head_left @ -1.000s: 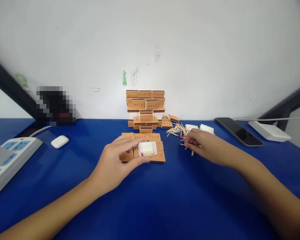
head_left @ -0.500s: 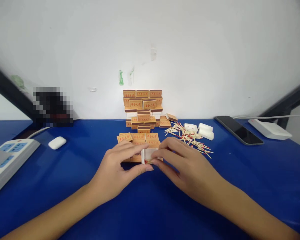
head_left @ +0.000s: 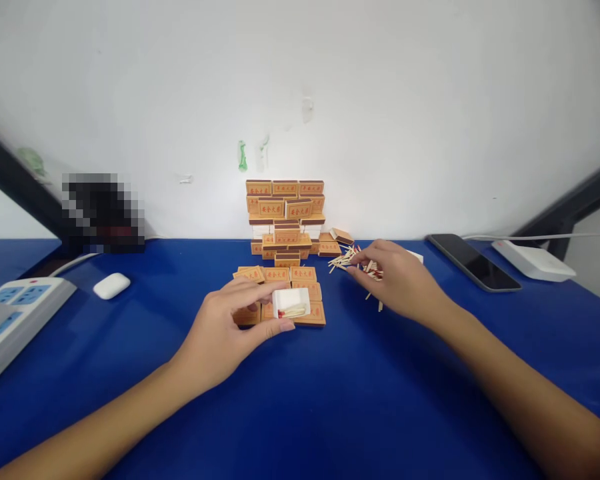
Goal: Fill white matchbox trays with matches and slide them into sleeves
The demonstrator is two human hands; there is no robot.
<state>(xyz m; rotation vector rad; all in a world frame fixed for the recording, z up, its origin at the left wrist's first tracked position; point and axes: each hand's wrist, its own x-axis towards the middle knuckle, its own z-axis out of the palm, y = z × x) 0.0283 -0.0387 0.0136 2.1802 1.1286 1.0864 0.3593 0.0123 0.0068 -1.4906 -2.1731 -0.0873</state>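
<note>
My left hand (head_left: 230, 327) holds a white matchbox tray (head_left: 291, 299) between thumb and fingers, tilted so its inside shows. Several matches (head_left: 294, 311) with red heads lie along the tray's lower side. Over to the right, my right hand (head_left: 393, 277) is at the loose pile of matches (head_left: 343, 259), thumb and forefinger pinched together on some of them. The hand covers much of the pile. Beneath and behind the tray, closed matchboxes (head_left: 303, 274) lie flat in rows on the blue table (head_left: 300, 400).
A stepped stack of matchboxes (head_left: 286, 210) stands against the white wall. More matchboxes (head_left: 330, 249) lie beside it. On the right are a phone (head_left: 475, 261) and a white box (head_left: 534, 260) near a cable. A white earbud case (head_left: 111, 285) and a power strip (head_left: 27, 313) are at left.
My right hand has left the tray and moved right to the match pile. My left hand has shifted slightly left with the tray, and the matches in it now show.
</note>
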